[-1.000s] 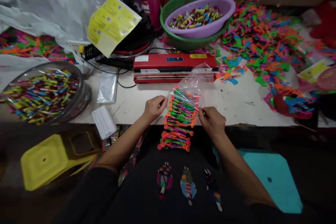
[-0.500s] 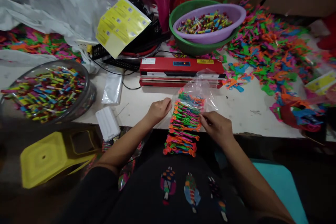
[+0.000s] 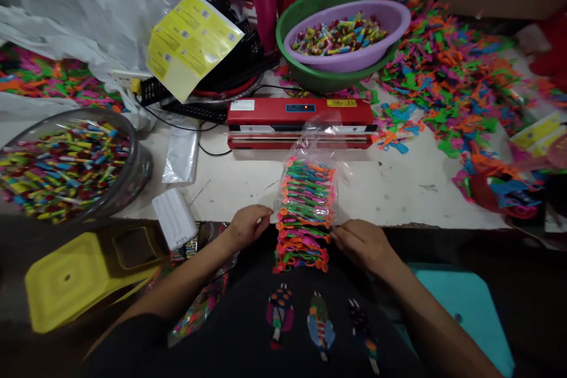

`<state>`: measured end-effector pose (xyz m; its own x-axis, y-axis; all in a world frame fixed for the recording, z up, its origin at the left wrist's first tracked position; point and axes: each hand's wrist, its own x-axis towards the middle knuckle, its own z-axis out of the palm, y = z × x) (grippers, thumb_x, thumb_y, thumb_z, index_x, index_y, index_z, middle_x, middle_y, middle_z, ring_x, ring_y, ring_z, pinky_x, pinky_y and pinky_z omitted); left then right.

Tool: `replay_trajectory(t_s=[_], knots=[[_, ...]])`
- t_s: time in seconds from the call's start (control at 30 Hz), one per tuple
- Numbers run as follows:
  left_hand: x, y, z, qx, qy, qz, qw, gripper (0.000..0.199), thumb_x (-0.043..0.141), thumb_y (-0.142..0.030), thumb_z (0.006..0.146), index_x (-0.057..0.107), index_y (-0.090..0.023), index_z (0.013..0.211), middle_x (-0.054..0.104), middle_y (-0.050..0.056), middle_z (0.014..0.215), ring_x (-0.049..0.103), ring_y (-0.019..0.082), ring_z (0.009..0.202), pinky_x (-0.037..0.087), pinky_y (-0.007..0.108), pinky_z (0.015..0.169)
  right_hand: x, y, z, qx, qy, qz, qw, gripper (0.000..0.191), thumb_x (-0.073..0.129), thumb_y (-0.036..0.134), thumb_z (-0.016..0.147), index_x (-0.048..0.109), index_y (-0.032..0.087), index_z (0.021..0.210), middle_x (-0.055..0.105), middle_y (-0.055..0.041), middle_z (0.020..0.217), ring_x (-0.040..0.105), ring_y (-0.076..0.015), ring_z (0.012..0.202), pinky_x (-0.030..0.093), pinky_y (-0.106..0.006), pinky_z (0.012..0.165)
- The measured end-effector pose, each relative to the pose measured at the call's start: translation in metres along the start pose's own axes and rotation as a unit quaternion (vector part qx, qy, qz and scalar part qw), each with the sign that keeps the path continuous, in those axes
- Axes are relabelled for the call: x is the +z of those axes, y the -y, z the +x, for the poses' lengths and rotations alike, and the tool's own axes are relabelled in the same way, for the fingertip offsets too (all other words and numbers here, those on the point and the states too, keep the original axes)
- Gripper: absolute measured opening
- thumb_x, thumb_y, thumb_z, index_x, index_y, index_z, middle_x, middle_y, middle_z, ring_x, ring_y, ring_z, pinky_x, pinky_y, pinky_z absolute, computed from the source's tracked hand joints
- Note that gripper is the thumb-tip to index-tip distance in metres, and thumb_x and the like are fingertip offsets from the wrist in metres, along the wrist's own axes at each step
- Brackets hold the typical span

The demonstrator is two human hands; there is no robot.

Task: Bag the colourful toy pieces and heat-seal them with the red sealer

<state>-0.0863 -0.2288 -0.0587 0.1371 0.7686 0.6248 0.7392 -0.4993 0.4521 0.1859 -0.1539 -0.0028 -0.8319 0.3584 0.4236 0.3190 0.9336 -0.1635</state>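
Note:
A clear plastic bag [image 3: 312, 136] lies partly over a long stack of small plastic toys [image 3: 305, 236] in orange, green, pink and blue. The stack's near end sticks out bare past the table edge, close to my dark shirt. My left hand [image 3: 248, 227] is closed in a pinch at the bag's left edge. On the other side my right hand [image 3: 361, 242] pinches the bag's right edge, beside the toys. The bag's far end rests against a red heat sealer [image 3: 301, 112], whose small orange light is lit.
A clear tub [image 3: 144, 156] of small colourful tubes stands at left, near a pile of flat bags [image 3: 181, 156] and a white box [image 3: 174, 218]. Behind are a purple basin [image 3: 401, 20] in a green basin [image 3: 283, 41], and yellow label sheets [image 3: 190, 41]. Loose toys [image 3: 460, 77] heap at right.
Both hands have moved toward my body, and the bag's edges have come down with them. More of the toy stack is now inside the bag.

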Motion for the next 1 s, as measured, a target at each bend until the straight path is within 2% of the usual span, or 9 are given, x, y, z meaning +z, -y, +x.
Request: replay_trajectory(t_s=[0.13,0.2,0.3,0.4,0.53,0.67,0.83,0.93,1.0], knots=[[-0.007,-0.021,-0.014,0.007,0.019,-0.056,0.998,0.017,0.046,-0.010,0.082,0.049,-0.021,0.095,0.067,0.002,0.074,0.063,0.010,0.065,0.050,0.020,0.059,0.001,0.023,-0.011,0.000,0.073,0.063,0.995,0.021,0.045,0.018,0.087,0.054,0.018,0.069,0.052,0.0018,0.058,0.044,-0.0098,0.053,0.031,-0.024,0.051],[-0.009,-0.023,-0.011,-0.010,0.020,-0.056,0.998,0.017,0.046,-0.011,0.082,0.049,-0.022,0.094,0.066,0.001,0.072,0.061,0.010,0.063,0.049,0.021,0.057,0.001,0.026,-0.009,0.016,0.079,0.088,0.993,0.021,0.043,0.019,0.088,0.054,0.018,0.070,0.053,0.0015,0.060,0.046,-0.0096,0.054,0.033,-0.023,0.052],[-0.010,-0.014,0.005,-0.063,0.032,0.005,0.997,0.013,0.047,-0.014,0.083,0.051,-0.020,0.093,0.064,0.001,0.071,0.060,0.010,0.062,0.048,0.021,0.057,0.000,0.020,0.002,0.080,0.054,0.050,0.994,0.024,0.040,0.024,0.091,0.055,0.018,0.072,0.055,0.0015,0.059,0.049,-0.0084,0.052,0.034,-0.021,0.051],[-0.011,-0.001,0.023,-0.090,0.065,0.038,0.993,0.021,0.047,-0.017,0.084,0.050,-0.017,0.105,0.065,0.002,0.077,0.062,0.011,0.068,0.049,0.021,0.064,-0.002,0.014,0.019,0.140,0.044,-0.010,0.989,0.029,0.040,0.032,0.091,0.054,0.018,0.070,0.056,0.0016,0.057,0.049,-0.0077,0.049,0.031,-0.020,0.047],[-0.010,0.006,0.030,-0.086,0.081,0.051,0.992,0.022,0.050,-0.019,0.084,0.052,-0.016,0.105,0.064,0.001,0.073,0.061,0.012,0.070,0.048,0.022,0.067,0.002,0.013,0.038,0.141,0.030,-0.067,0.987,0.024,0.044,0.034,0.089,0.059,0.018,0.081,0.062,-0.0006,0.067,0.055,-0.0095,0.059,0.031,-0.021,0.050],[0.005,0.000,0.035,-0.121,0.034,0.058,0.990,0.011,0.046,-0.020,0.086,0.056,-0.017,0.083,0.064,0.000,0.067,0.059,0.009,0.059,0.045,0.019,0.057,0.013,-0.012,0.049,0.196,-0.023,-0.129,0.972,0.026,0.041,0.029,0.090,0.059,0.018,0.076,0.061,-0.0018,0.066,0.054,-0.0105,0.058,0.029,-0.022,0.049],[0.038,-0.010,0.059,-0.173,0.047,0.043,0.983,0.016,0.040,-0.021,0.088,0.056,-0.016,0.087,0.067,0.002,0.073,0.063,0.012,0.064,0.045,0.021,0.057,0.013,-0.055,0.050,0.274,-0.091,-0.164,0.943,0.029,0.039,0.037,0.089,0.059,0.016,0.084,0.061,-0.0067,0.077,0.055,-0.0170,0.065,0.034,-0.027,0.054],[0.051,-0.012,0.067,-0.193,0.067,0.040,0.978,0.017,0.040,-0.022,0.088,0.057,-0.016,0.087,0.068,0.004,0.076,0.064,0.015,0.065,0.044,0.023,0.056,0.002,-0.044,0.038,0.244,-0.127,-0.160,0.948,0.026,0.040,0.034,0.089,0.059,0.016,0.091,0.062,-0.0095,0.082,0.057,-0.0205,0.076,0.042,-0.033,0.068],[0.054,-0.013,0.067,-0.187,0.060,0.028,0.980,0.018,0.040,-0.021,0.088,0.057,-0.016,0.090,0.069,0.004,0.080,0.064,0.015,0.068,0.045,0.024,0.057,-0.004,-0.023,0.025,0.183,-0.111,-0.144,0.966,0.026,0.047,0.035,0.086,0.057,0.017,0.101,0.063,-0.0115,0.091,0.057,-0.0227,0.088,0.043,-0.036,0.078]])
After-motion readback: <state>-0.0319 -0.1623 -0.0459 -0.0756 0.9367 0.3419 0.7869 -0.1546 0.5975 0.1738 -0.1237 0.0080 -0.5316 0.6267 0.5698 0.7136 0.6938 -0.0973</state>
